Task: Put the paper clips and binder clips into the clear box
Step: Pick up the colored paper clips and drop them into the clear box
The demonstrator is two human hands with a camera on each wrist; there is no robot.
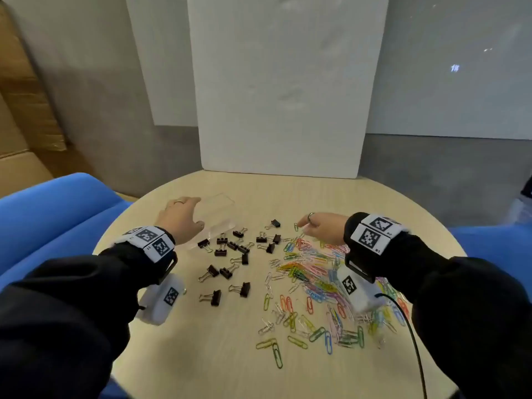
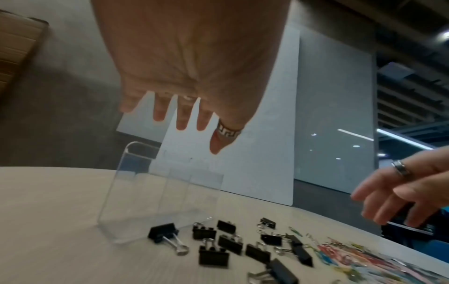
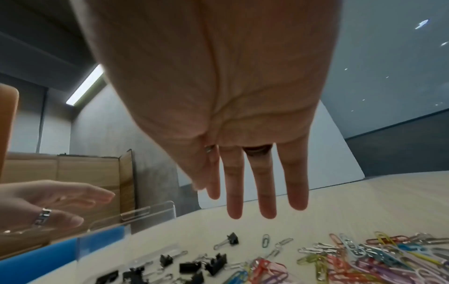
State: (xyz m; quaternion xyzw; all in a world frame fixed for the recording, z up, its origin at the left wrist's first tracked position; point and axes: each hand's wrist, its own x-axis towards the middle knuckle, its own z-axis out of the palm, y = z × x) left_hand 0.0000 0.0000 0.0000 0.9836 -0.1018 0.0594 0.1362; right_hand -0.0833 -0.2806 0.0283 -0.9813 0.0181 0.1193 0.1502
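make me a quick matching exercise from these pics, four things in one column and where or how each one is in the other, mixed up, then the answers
Column one:
1. clear box
2. binder clips
3. paper clips
4. right hand

Column two:
A. colourful heap on the right side of the table
B. open, fingers straight, above the far edge of the colourful heap
C. under the left hand, nothing inside
D. black, scattered in the middle of the table

Pairs: 1-C, 2-D, 3-A, 4-B
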